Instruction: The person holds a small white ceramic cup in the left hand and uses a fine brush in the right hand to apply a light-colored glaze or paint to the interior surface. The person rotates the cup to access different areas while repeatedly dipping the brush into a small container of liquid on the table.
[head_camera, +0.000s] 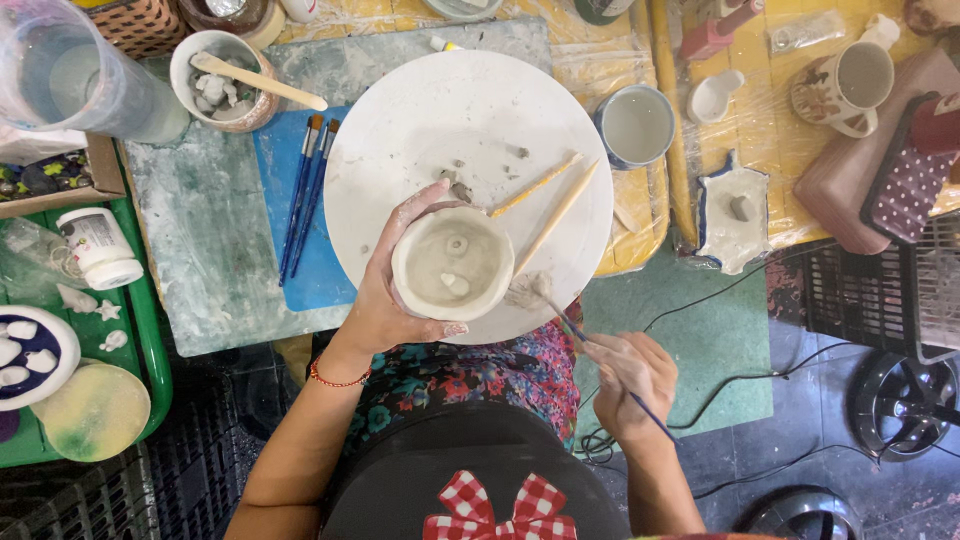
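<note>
My left hand (385, 290) cups a small unfired clay bowl (452, 262) from its left side, holding it over the near edge of a round white board (440, 110). Small clay shapes sit inside the bowl. My right hand (632, 375) grips a thin brush (575, 335) like a pen, off the table's edge above my lap. The brush tip points up-left toward a smear of wet clay (525, 290) on the board, just right of the bowl. Two wooden sticks (545, 200) lie on the board beyond the bowl.
Two blue-handled brushes (305, 195) lie on a blue mat left of the board. A bowl of clay bits with a wooden tool (225, 80) stands at the back left. A white cup (637, 125), a mug (845, 85), a jar (98, 245) and a green tray (150, 340) surround the work area.
</note>
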